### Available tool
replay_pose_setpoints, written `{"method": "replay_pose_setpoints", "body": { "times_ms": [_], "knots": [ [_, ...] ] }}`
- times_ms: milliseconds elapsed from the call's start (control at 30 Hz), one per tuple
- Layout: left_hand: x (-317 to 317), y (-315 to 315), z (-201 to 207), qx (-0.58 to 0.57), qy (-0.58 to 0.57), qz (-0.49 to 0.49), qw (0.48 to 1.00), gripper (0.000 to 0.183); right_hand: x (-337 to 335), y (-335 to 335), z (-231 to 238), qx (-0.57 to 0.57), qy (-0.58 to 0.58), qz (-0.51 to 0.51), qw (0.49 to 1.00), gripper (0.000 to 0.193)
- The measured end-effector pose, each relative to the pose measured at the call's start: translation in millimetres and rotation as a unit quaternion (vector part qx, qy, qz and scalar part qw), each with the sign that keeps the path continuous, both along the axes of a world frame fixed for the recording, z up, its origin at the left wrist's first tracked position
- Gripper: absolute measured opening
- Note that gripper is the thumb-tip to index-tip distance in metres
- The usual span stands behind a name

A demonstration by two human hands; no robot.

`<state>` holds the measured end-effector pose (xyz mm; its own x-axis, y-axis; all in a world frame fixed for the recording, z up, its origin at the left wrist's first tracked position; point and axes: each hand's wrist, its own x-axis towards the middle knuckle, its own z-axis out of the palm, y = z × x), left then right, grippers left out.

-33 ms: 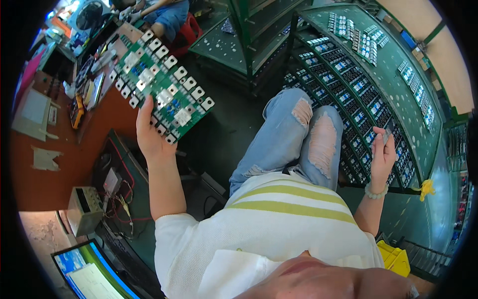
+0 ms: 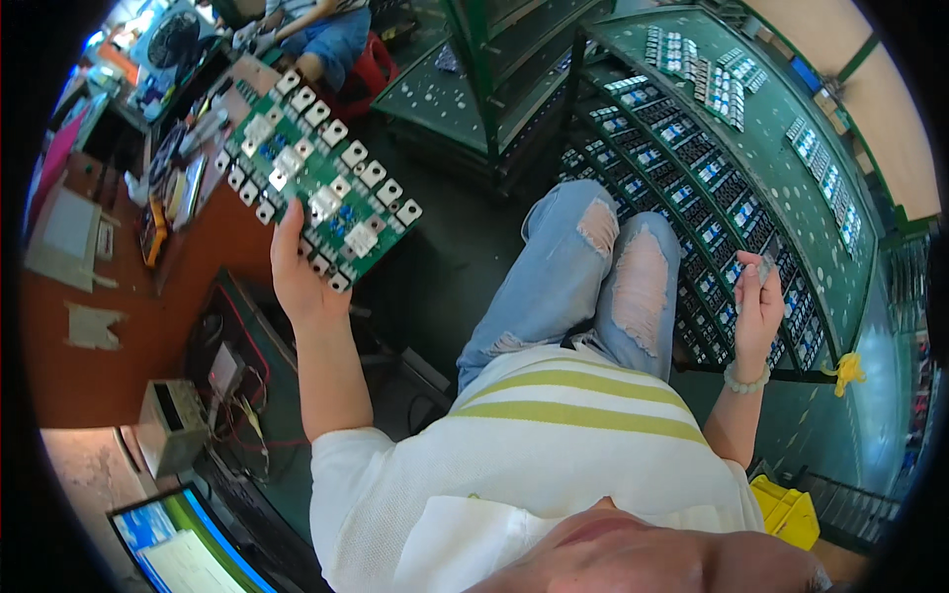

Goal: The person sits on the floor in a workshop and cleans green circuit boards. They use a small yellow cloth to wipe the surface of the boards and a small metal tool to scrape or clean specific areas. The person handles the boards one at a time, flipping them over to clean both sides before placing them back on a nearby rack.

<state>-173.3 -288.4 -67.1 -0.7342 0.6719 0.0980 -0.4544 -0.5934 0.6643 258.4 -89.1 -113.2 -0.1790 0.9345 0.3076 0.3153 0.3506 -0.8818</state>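
Note:
My left hand [image 2: 308, 272] grips a green circuit board [image 2: 314, 185] by its lower edge, thumb on top, raised in the air at the upper left. White square metal-looking tabs with holes line both long sides of the board, and white blocks and blue parts sit along its middle. Over on the right, my right hand [image 2: 758, 314] is closed with the fingertips pinching a small greyish, shiny piece [image 2: 767, 265]; its kind is too small to tell. Behind that hand is a green rack [image 2: 682, 212] whose slanted shelves hold many similar boards.
Several boards [image 2: 725, 94] lie on the rack's green top [image 2: 781, 128]. At left stands a brown desk [image 2: 109, 366] with tools, a power supply [image 2: 170, 420] with wires, and a monitor [image 2: 183, 544]. A yellow bin [image 2: 784, 509] is at lower right. Another person sits at the far left.
The circuit board in my left hand has shifted and tilted very slightly. The whole view has moved a little; my right hand keeps its pinch beside the rack.

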Motion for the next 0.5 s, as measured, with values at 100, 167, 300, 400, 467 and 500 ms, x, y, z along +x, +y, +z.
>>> {"method": "replay_pose_setpoints", "body": {
  "times_ms": [100,167,300,400,467,500],
  "knots": [
    [-6.3,15.7,-8.2,-0.01,0.006,0.019,1.0,0.032,-18.0,6.5,-3.0,0.006,0.035,0.018,0.999,0.021],
    [-7.9,31.6,-15.8,-0.019,0.001,0.004,1.0,0.032,-32.3,7.5,-2.3,-0.003,0.063,0.029,0.998,0.022],
    [-3.3,61.0,-26.5,-0.013,-0.032,-0.037,0.999,0.032,-45.2,6.7,3.9,0.002,0.013,0.019,1.0,0.022],
    [-4.1,74.5,-33.1,-0.004,-0.042,-0.065,0.997,0.032,-38.7,17.6,0.9,0.041,-0.021,-0.008,0.999,0.021],
    [-7.1,82.0,-37.7,0.0,-0.056,-0.081,0.995,0.03,-27.0,23.9,-3.2,0.0,-0.013,-0.06,0.998,0.02],
    [-6.9,84.7,-38.9,-0.004,-0.05,-0.084,0.995,0.031,-21.9,25.8,-4.9,-0.016,0.007,-0.071,0.997,0.02]
  ]
}}
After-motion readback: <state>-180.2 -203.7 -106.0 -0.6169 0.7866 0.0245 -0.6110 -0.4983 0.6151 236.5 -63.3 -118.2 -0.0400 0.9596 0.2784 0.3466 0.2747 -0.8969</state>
